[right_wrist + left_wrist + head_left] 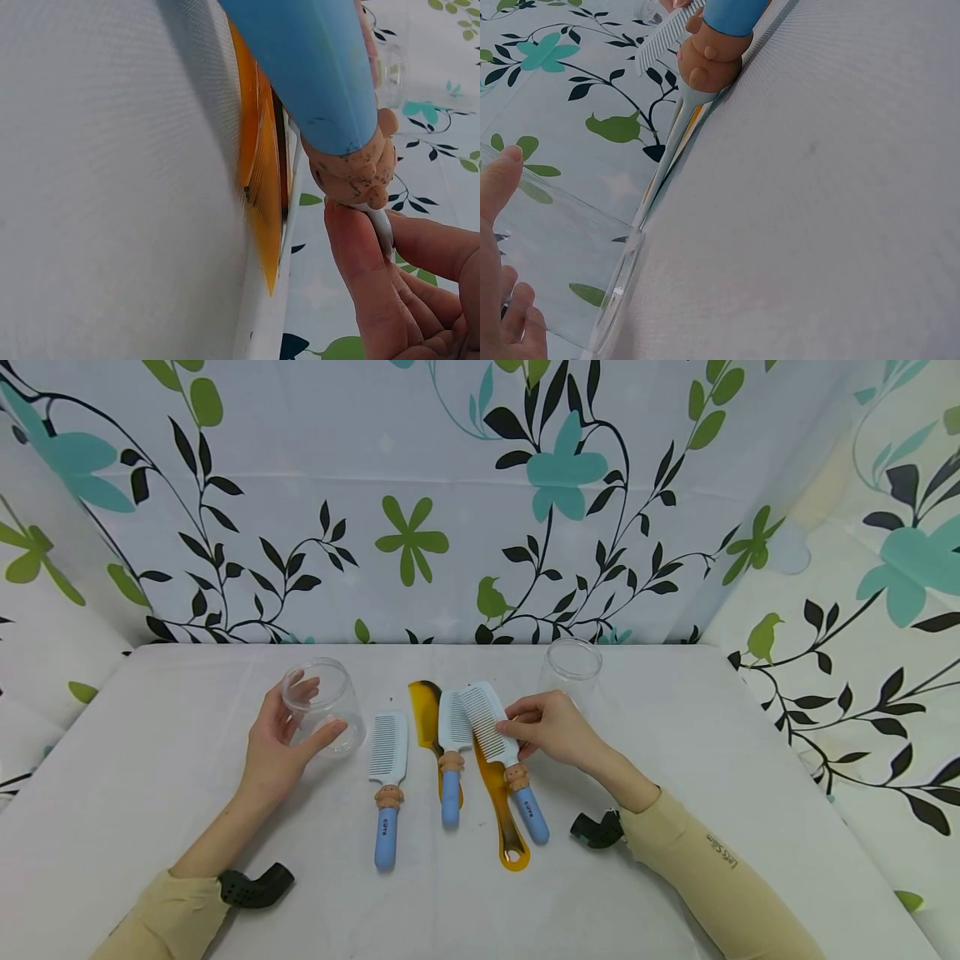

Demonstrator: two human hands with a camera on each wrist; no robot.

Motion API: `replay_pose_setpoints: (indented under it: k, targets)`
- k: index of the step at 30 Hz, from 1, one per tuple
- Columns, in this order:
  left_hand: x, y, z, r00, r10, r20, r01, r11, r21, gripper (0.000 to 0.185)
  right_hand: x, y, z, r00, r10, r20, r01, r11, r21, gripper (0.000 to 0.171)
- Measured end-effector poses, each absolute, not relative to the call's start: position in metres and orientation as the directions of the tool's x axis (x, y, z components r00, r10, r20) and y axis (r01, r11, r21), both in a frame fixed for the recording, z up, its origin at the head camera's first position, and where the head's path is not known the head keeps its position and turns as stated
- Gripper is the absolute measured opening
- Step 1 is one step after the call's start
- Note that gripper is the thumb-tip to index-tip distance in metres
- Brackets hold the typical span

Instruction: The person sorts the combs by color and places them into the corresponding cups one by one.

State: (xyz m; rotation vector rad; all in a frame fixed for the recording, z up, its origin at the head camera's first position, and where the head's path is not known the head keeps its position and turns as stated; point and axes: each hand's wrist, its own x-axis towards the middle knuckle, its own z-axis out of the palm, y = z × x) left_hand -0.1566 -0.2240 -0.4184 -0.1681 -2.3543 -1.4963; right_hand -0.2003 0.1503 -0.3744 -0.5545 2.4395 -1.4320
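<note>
Right hand [551, 727] has its fingertips pinched on the toothed head of a white comb [491, 727], the one with the blue handle and little tan figure at the neck, lying slanted across the amber comb [501, 802] on the white table [750, 793]. The right wrist view gets in close where the head view cannot: the thumb [360, 262] sits pressed right under the tan figure, blue handle overhead, amber teeth edge-on beside it. Over on the other side, the left hand [279, 743] cups a clear jar [322, 703], tipped on its side, thumb under and fingers behind the glass; the left wrist view shows the jar's rim touching the table and a fingertip [501, 180] on its wall. Between the hands lie two more white combs, the left comb [387, 785] just beside the jar and the middle comb [452, 752] resting over the amber one. A second clear jar [572, 670] stands upright behind the right hand. Flowered cloth [465, 502] hangs all around, seen through the glass from the left wrist.
</note>
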Motion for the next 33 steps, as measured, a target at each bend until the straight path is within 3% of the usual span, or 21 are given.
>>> replay_pose_setpoints:
  k: [33]
  targets:
    - [-0.1535, -0.2223, -0.4130, -0.937, -0.090, 0.336, 0.272, 0.415, 0.868, 0.084, -0.1994, 0.1490, -0.3716, -0.900, -0.434, -0.031, -0.184, 0.446, -0.876, 0.026]
